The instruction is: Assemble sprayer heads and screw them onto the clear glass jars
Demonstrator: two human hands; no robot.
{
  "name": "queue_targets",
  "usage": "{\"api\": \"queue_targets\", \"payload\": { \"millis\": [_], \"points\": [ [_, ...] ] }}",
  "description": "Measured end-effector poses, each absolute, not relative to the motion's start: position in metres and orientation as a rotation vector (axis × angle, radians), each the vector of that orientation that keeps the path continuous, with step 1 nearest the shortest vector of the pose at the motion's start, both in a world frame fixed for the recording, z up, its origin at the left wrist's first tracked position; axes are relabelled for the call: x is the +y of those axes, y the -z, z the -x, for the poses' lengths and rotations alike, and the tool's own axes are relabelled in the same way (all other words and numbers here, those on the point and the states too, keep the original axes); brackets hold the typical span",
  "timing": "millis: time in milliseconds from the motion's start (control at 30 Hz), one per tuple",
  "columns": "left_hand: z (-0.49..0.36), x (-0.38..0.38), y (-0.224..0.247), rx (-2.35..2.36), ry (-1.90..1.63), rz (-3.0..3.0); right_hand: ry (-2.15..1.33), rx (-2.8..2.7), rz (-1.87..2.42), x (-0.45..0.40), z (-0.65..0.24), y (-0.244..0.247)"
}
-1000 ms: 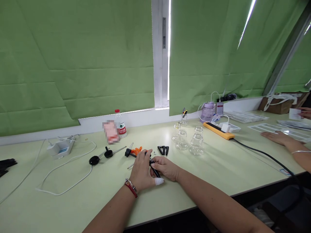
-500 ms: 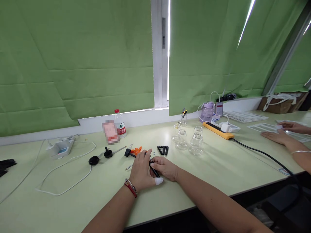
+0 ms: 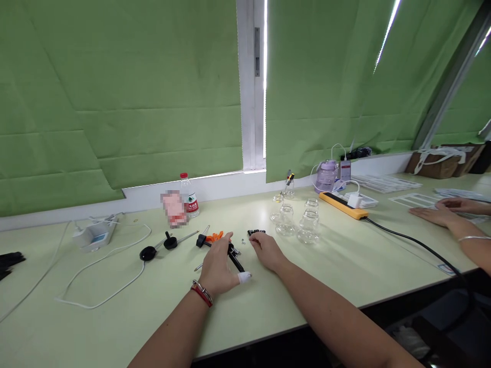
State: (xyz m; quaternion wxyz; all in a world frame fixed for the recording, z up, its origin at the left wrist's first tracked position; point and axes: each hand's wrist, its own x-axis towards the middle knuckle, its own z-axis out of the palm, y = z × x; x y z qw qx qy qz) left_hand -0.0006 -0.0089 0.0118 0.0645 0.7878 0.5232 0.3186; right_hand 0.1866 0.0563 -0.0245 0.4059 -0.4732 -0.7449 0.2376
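A black rod-shaped part [image 3: 236, 261] with a shiny metal piece beside its upper end is held in my left hand [image 3: 218, 268]. A white wrap [image 3: 244, 277] covers that hand's thumb, which lies along the lower end of the rod. My right hand [image 3: 269, 251] has its fingers drawn together at the small black tube-like pieces [image 3: 256, 232] and hides most of them; I cannot make out what is between its fingertips. Tiny metal bits [image 3: 243, 242] lie between the two hands. Just beyond my left hand are an orange clamp-like part [image 3: 215, 236] and a black knob [image 3: 201, 240].
Clear glass jars [image 3: 308, 227] stand to the right, near an orange power strip [image 3: 342, 205] with a black cable. To the left are two black round-headed pieces [image 3: 171, 242] and a white cord [image 3: 76, 304]. A water bottle [image 3: 188, 197] stands behind. A co-worker's hands [image 3: 441, 213] rest on papers.
My right hand has let go of the black rod and moved up and right to the small black pieces. My left hand keeps the rod and has shifted slightly left.
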Motion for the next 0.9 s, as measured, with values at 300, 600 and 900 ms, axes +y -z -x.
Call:
{"api": "queue_targets", "payload": {
  "millis": [300,600,900],
  "points": [
    [0.003,-0.008,-0.010,1.628,-0.925,-2.323,-0.414,-2.208,1.212,0.050,-0.179,0.027],
    [0.004,-0.008,-0.015,1.653,-0.797,-2.212,-0.223,-2.450,1.187,0.043,-0.177,0.021],
    [0.007,-0.007,-0.014,1.582,-0.730,-2.162,-0.302,-2.371,1.212,0.045,-0.177,0.024]
  ]
}}
